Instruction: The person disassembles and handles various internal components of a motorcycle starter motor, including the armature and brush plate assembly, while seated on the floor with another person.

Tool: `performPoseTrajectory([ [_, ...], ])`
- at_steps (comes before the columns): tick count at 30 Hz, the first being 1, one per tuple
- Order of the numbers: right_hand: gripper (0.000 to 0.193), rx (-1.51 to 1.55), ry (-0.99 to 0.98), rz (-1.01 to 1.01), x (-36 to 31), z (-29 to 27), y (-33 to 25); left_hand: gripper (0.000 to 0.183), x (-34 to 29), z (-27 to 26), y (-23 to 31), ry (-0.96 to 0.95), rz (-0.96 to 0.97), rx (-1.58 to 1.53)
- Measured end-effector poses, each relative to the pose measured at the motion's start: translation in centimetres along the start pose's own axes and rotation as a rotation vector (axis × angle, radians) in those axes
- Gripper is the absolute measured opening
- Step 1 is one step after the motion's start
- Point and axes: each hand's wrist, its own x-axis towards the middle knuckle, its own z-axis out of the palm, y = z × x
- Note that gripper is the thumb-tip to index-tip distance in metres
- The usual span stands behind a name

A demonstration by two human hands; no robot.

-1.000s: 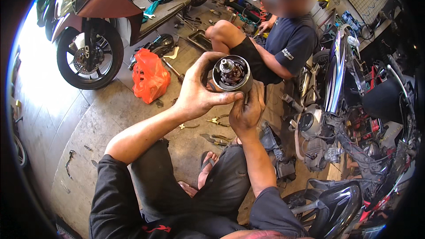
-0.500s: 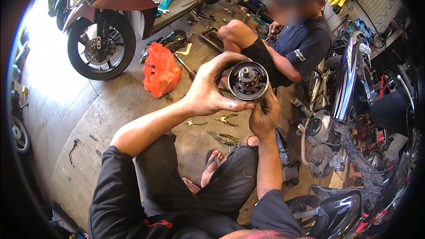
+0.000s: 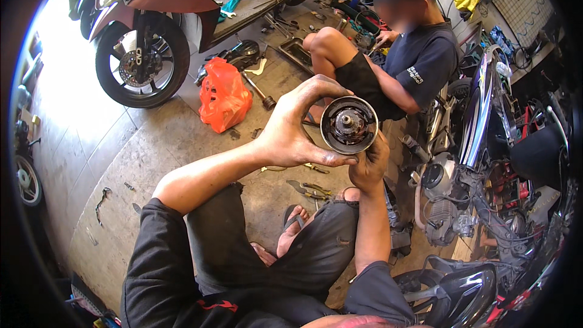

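Between both hands, out in front of me, is a round cup-shaped metal part (image 3: pixel 348 123) with a bright rim, a dark oily inside and a small stud in its centre. Its open face points up toward me. My left hand (image 3: pixel 296 123) is curved round its left side, thumb along the lower rim and fingers over the top. From below right, my right hand (image 3: pixel 369 167) grips the part, its fingers partly hidden behind it. Both hands are stained dark. On the floor beneath lie pliers (image 3: pixel 317 190) with yellow handles.
A person (image 3: pixel 404 54) in a dark cap and shirt sits ahead. An orange plastic bag (image 3: pixel 222 95) lies by a scooter's front wheel (image 3: pixel 143 61). At right stand a partly stripped motorcycle with its engine (image 3: pixel 446 215) and a black fender (image 3: pixel 467 285). A metal tray (image 3: pixel 294 54) lies farther off.
Both hands have shifted the metal part slightly right and down in the view, and its open face has tilted more squarely toward me. The grip looks the same.
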Motion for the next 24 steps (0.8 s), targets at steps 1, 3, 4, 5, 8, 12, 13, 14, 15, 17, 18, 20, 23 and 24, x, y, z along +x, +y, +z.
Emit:
performPoseTrajectory([
  [1,0.023,-0.008,0.014,-0.003,0.0,0.1,-0.1,0.078,-0.2,0.6,0.1,0.065,-0.021,-0.048],
  [3,0.023,-0.033,0.023,-0.019,0.0,0.2,-0.3,0.074,-0.3,1.2,0.2,0.138,-0.045,-0.085],
  [4,0.023,-0.045,0.028,-0.026,0.1,0.2,-0.3,0.074,-0.3,1.2,0.3,0.147,-0.048,-0.075],
  [5,0.022,-0.048,0.042,-0.027,0.1,0.3,-0.2,0.074,-0.4,1.2,0.3,0.156,-0.05,-0.065],
  [8,0.021,-0.066,0.086,-0.044,0.1,0.7,-0.2,0.089,-0.8,0.2,0.3,0.024,-0.163,-0.015],
  [12,0.02,-0.115,0.139,-0.128,0.5,1.2,-0.4,0.088,-0.9,0.5,0.5,0.06,-0.206,-0.048],
  [13,0.02,-0.126,0.15,-0.156,0.6,1.2,-0.4,0.088,-0.9,0.4,0.4,0.061,-0.208,-0.047],
  [14,0.02,-0.112,0.142,-0.141,0.6,1.2,-0.3,0.088,-0.9,0.4,0.3,0.062,-0.209,-0.046],
  [15,0.021,-0.098,0.134,-0.126,0.5,1.2,-0.2,0.088,-0.9,0.3,0.2,0.059,-0.2,-0.035],
  [17,0.021,-0.068,0.1,-0.081,0.4,1.1,-0.2,0.089,-1.0,0.2,0.1,0.052,-0.181,-0.012],
  [18,0.021,-0.052,0.075,-0.051,0.2,0.9,-0.3,0.085,-1.0,0.4,0.1,0.098,-0.185,-0.055],
  [20,0.021,0.0,0.028,-0.011,0.0,0.5,-0.2,0.08,-0.9,1.0,0.2,0.188,-0.193,-0.14],
  [23,0.021,0.075,-0.016,0.022,-0.4,0.2,0.3,0.08,-0.9,0.8,0.4,0.157,-0.187,-0.12],
  [24,0.021,0.072,-0.019,0.032,-0.5,0.1,0.6,0.08,-0.8,0.9,0.4,0.159,-0.183,-0.128],
])
